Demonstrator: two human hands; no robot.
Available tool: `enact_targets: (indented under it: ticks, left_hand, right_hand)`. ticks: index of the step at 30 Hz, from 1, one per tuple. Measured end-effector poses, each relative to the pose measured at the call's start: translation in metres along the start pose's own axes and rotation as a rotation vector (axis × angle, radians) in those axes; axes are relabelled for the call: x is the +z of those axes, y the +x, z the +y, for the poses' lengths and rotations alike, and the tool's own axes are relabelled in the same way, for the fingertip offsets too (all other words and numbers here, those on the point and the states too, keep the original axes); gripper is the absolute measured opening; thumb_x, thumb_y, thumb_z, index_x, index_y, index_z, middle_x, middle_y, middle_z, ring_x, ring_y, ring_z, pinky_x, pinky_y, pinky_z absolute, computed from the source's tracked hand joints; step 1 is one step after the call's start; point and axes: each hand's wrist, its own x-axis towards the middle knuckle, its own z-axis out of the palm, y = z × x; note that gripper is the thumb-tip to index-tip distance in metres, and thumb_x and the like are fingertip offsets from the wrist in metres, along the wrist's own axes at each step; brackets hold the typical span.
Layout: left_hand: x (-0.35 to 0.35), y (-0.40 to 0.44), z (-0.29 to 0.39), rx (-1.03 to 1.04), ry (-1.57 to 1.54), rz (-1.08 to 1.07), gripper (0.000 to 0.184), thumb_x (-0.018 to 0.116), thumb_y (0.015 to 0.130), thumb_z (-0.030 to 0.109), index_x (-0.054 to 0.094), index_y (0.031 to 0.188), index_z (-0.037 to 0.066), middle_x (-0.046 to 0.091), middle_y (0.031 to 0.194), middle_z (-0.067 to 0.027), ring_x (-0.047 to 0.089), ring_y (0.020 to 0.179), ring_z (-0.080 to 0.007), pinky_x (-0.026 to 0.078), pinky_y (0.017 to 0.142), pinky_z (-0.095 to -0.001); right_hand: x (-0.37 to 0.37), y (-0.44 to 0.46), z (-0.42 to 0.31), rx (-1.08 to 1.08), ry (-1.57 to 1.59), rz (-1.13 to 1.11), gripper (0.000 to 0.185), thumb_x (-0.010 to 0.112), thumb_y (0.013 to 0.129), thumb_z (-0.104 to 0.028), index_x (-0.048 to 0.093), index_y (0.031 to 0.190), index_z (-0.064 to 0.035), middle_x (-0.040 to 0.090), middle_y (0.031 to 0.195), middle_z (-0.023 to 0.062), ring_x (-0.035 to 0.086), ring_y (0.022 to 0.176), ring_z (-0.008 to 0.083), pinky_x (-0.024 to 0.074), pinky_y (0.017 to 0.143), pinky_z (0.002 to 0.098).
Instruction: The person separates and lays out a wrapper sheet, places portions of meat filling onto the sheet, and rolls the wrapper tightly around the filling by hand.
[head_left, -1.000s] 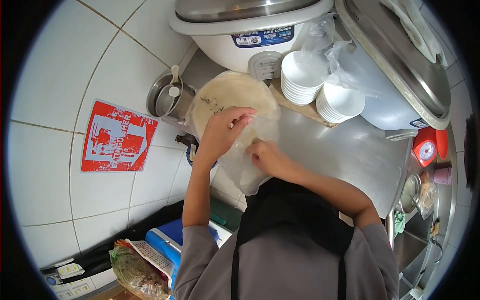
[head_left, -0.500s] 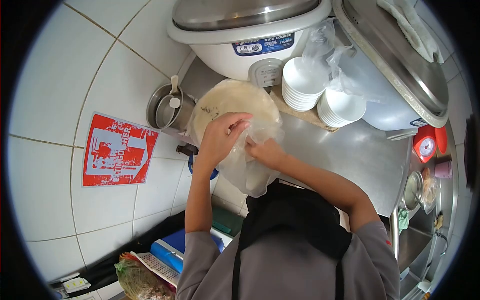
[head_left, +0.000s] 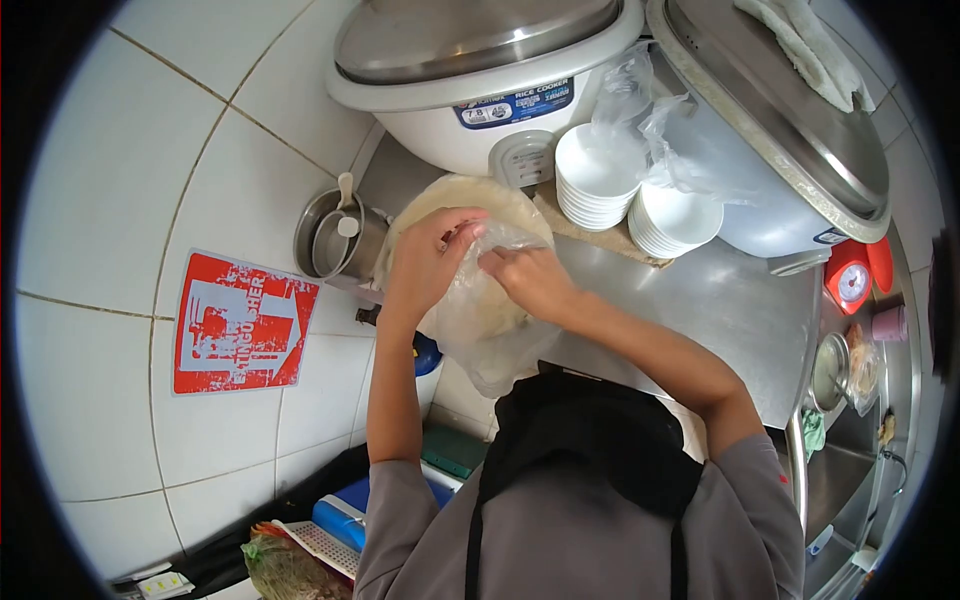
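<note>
A thin, clear plastic bag (head_left: 478,335) hangs between my two hands in front of my apron, its lower end drooping near the counter edge. My left hand (head_left: 428,258) is closed on the bag's upper left edge, thumb and fingers curled toward each other. At the upper right of the bag, my right hand (head_left: 532,282) grips the plastic with bent fingers. Behind and below the bag is a wide, round, pale cream thing (head_left: 455,195), partly hidden by my hands; I cannot make out whether it is a lid or a covered tub.
A white rice cooker (head_left: 420,125) stands at the back, with a second large cooker (head_left: 740,220) to its right. Stacked white bowls (head_left: 600,165) sit before them, partly in plastic. Metal pots (head_left: 330,240) stand left by the tiled wall. A red scale (head_left: 850,275) is far right.
Both hands have stayed on the plastic bag. The bag's mouth has been drawn up and spread slightly, and its body hangs flatter. The view has shifted a little.
</note>
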Motion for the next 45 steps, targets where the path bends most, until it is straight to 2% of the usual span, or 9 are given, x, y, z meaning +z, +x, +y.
enact_targets:
  ticks: [5, 11, 20, 26, 29, 32, 35, 41, 45]
  left_hand:
    - [0.0, 0.007, 0.002, 0.011, 0.067, -0.017, 0.021, 0.062, 0.086, 0.015, 0.066, 0.103, 0.003, 0.065, 0.083, -0.0043, 0.048, 0.062, -0.0089, 0.042, 0.059, -0.0234]
    - [0.005, 0.01, -0.006, -0.036, 0.047, -0.037, 0.021, 0.061, 0.086, 0.016, 0.066, 0.103, 0.003, 0.066, 0.088, -0.0056, 0.049, 0.064, -0.0103, 0.043, 0.062, -0.0248]
    - [0.0, 0.012, -0.002, -0.048, 0.12, 0.007, 0.021, 0.06, 0.086, 0.013, 0.065, 0.104, 0.004, 0.067, 0.09, -0.007, 0.051, 0.069, -0.0117, 0.044, 0.067, -0.0256]
    - [0.0, 0.011, -0.001, -0.049, 0.129, 0.01, 0.02, 0.06, 0.086, 0.012, 0.066, 0.103, 0.004, 0.067, 0.09, -0.0073, 0.051, 0.069, -0.0125, 0.044, 0.067, -0.0255]
    - [0.001, 0.012, -0.002, -0.028, 0.112, 0.017, 0.019, 0.06, 0.086, 0.012, 0.066, 0.103, 0.004, 0.067, 0.091, -0.0075, 0.052, 0.07, -0.0126, 0.045, 0.068, -0.0257]
    - [0.0, 0.011, 0.002, -0.04, 0.119, 0.029, 0.019, 0.06, 0.086, 0.012, 0.066, 0.103, 0.004, 0.067, 0.091, -0.0075, 0.053, 0.07, -0.0124, 0.045, 0.067, -0.0255]
    - [-0.004, 0.014, -0.001, -0.006, 0.14, 0.02, 0.019, 0.06, 0.086, 0.012, 0.066, 0.102, 0.003, 0.067, 0.09, -0.0073, 0.053, 0.07, -0.0123, 0.045, 0.067, -0.0249]
    - [-0.011, 0.024, 0.006, -0.012, 0.104, 0.048, 0.019, 0.06, 0.087, 0.012, 0.066, 0.1, 0.0, 0.066, 0.087, -0.0055, 0.054, 0.07, -0.0101, 0.046, 0.067, -0.0246]
    - [-0.011, 0.024, 0.004, -0.019, 0.006, 0.021, 0.02, 0.062, 0.082, 0.014, 0.066, 0.098, 0.003, 0.066, 0.085, -0.0135, 0.058, 0.067, -0.0219, 0.047, 0.066, -0.0315]
  right_hand:
    - [0.006, 0.009, 0.006, 0.259, 0.235, -0.113, 0.011, 0.057, 0.08, -0.014, 0.066, 0.085, -0.01, 0.067, 0.085, 0.0091, 0.065, 0.08, 0.0293, 0.0497, 0.068, 0.0423]
    - [0.003, 0.025, 0.018, 0.336, 0.305, -0.42, 0.015, 0.057, 0.078, -0.017, 0.068, 0.089, -0.0147, 0.067, 0.086, 0.0079, 0.063, 0.087, 0.0278, 0.0494, 0.073, 0.0409]
    - [0.017, 0.009, 0.005, 0.202, 0.15, -0.067, 0.012, 0.057, 0.082, -0.014, 0.059, 0.089, -0.0047, 0.064, 0.078, 0.0156, 0.064, 0.075, 0.0345, 0.0505, 0.067, 0.0433]
    - [0.027, -0.021, 0.002, -0.087, 0.16, 0.011, 0.019, 0.059, 0.078, -0.011, 0.055, 0.095, -0.0018, 0.06, 0.095, 0.0151, 0.063, 0.083, 0.0313, 0.0517, 0.069, 0.0401]
    - [0.035, -0.021, 0.01, -0.18, -0.122, -0.002, 0.025, 0.061, 0.073, -0.008, 0.055, 0.096, -0.001, 0.057, 0.098, 0.0129, 0.063, 0.086, 0.0285, 0.0519, 0.069, 0.0382]
    - [0.04, -0.019, 0.016, -0.173, -0.123, -0.126, 0.026, 0.062, 0.069, -0.005, 0.056, 0.094, -0.0021, 0.056, 0.09, 0.0117, 0.063, 0.082, 0.0274, 0.052, 0.068, 0.0362]
    - [0.007, -0.001, 0.0, -0.182, -0.122, -0.026, 0.022, 0.061, 0.068, -0.004, 0.057, 0.09, -0.002, 0.057, 0.088, 0.0119, 0.063, 0.082, 0.0274, 0.052, 0.066, 0.0356]
    - [-0.05, 0.012, -0.031, -0.186, -0.025, 0.117, 0.021, 0.058, 0.069, -0.002, 0.06, 0.09, -0.0036, 0.058, 0.088, 0.0093, 0.061, 0.079, 0.027, 0.0493, 0.061, 0.0354]
    - [-0.11, 0.019, -0.06, -0.125, 0.361, 0.293, 0.015, 0.057, 0.071, -0.002, 0.06, 0.085, 0.0014, 0.06, 0.084, 0.018, 0.059, 0.077, 0.0371, 0.0485, 0.064, 0.0432]
